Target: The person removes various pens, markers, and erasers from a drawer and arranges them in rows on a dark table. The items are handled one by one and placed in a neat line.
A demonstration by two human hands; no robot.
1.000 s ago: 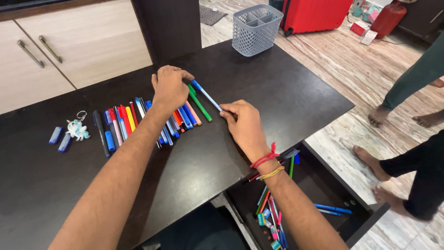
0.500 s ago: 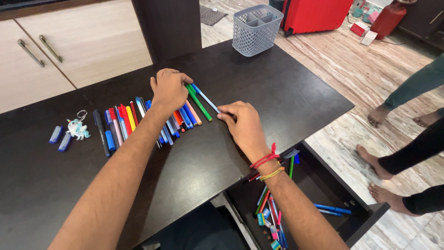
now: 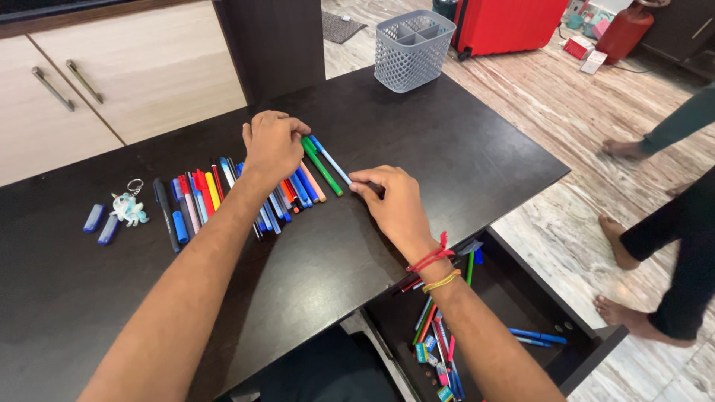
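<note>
A row of coloured pens (image 3: 223, 195) lies side by side on the dark table (image 3: 462, 149). My left hand (image 3: 272, 144) rests on the right part of the row, fingers curled over the pens' upper ends. A light blue pen (image 3: 330, 158) lies at the row's right end, beside a green pen (image 3: 322, 167). My right hand (image 3: 391, 202) pinches the lower end of the light blue pen between thumb and fingers. Red and yellow threads circle my right wrist.
A grey mesh organiser (image 3: 413, 47) stands at the table's far edge. A unicorn keychain (image 3: 128, 208) and two blue caps (image 3: 100, 224) lie at the left. An open drawer (image 3: 484, 327) below right holds more pens. Two other people's feet (image 3: 618, 242) stand on the floor at right, near a red suitcase (image 3: 506, 22).
My right hand has pushed the light blue pen leftward, closer against the green pen. The people at right have shifted their feet.
</note>
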